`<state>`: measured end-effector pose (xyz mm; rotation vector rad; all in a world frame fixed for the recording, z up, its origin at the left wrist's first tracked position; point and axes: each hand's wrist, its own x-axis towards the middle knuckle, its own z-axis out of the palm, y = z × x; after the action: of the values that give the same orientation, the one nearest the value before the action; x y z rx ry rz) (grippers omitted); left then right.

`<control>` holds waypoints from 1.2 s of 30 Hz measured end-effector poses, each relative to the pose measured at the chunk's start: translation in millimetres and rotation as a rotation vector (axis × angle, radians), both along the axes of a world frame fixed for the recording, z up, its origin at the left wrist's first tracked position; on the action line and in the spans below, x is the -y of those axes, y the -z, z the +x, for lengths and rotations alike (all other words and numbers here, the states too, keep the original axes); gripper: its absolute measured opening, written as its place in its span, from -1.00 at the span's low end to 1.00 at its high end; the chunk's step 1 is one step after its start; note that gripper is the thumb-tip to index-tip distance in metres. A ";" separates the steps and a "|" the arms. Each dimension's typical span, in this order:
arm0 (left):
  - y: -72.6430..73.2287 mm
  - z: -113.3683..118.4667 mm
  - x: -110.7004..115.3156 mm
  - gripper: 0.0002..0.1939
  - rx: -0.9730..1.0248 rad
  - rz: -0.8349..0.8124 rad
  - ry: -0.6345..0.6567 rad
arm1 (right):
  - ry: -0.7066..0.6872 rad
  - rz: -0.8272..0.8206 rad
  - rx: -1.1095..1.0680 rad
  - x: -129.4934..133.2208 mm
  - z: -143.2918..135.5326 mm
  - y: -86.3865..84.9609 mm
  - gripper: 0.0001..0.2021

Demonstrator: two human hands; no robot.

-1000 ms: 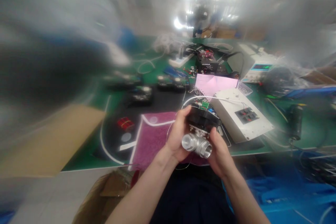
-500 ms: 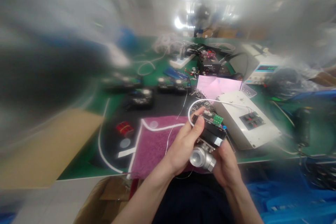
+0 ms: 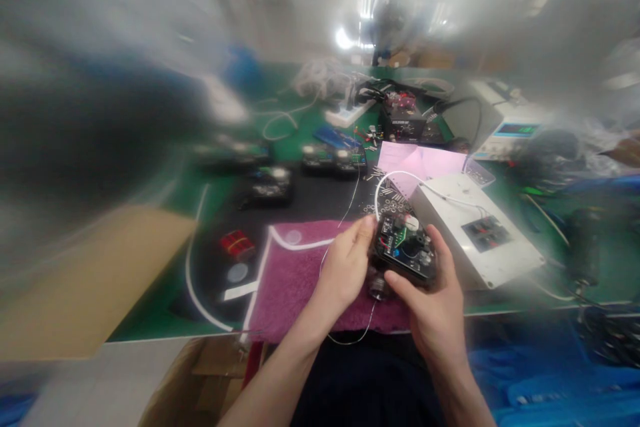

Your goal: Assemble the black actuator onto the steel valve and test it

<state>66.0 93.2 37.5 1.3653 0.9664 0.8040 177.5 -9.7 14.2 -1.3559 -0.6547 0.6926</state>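
Note:
Between my two hands is a motorized valve (image 3: 406, 250), a black actuator housing with its circuit board facing up. A round cream part and a small green board show on top. Below the housing, part of the metal valve body (image 3: 379, 288) is visible. My left hand (image 3: 345, 267) grips the left side, and the fingers of my right hand (image 3: 434, 297) close around the right side and front edge. A white cable (image 3: 395, 175) arcs from the housing toward a white box with black terminals (image 3: 473, 227). Beneath lies a purple cloth (image 3: 295, 287).
Several similar black units (image 3: 270, 183) stand on a black mat at the left, near a red bundle (image 3: 237, 245). Loose screws and washers (image 3: 393, 203) lie behind my hands. Pink paper (image 3: 425, 163), a power supply (image 3: 510, 130) and a cardboard sheet (image 3: 100, 273) are also on the bench.
The valve has been turned so its circuit board faces up toward me and the metal body is mostly hidden. My right hand has shifted from underneath to the right side and front.

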 end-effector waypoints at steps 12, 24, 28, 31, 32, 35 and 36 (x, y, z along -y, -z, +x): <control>16.1 -22.9 -17.8 -0.44 0.238 -0.178 0.029 | -0.116 -0.074 -0.016 -57.3 30.4 -2.2 -0.25; 20.2 -26.9 -14.7 -0.37 0.243 -0.114 0.098 | -0.113 -0.043 -0.002 -49.0 35.7 2.9 -0.35; 16.6 -30.1 -3.1 -0.03 0.251 -0.081 0.181 | -0.147 -0.070 0.117 -35.6 30.7 -13.6 -0.36; 17.1 -28.5 1.4 0.25 0.322 -0.126 0.173 | -0.192 -0.052 0.158 -28.6 24.6 -28.7 -0.31; 17.7 -27.7 0.5 0.23 0.350 -0.146 0.133 | -0.203 -0.046 0.150 -27.3 23.1 -33.0 -0.32; 19.1 -25.0 -7.6 -0.14 0.412 -0.228 -0.030 | -0.271 -0.050 0.126 -26.2 21.5 -42.2 -0.47; 19.3 -23.9 -10.8 -0.28 0.433 -0.273 -0.073 | -0.297 -0.055 0.128 -26.9 21.5 -43.9 -0.52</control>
<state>42.1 104.0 18.2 0.8765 0.7525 0.9373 199.0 17.2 58.1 -1.3756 -0.9588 0.8702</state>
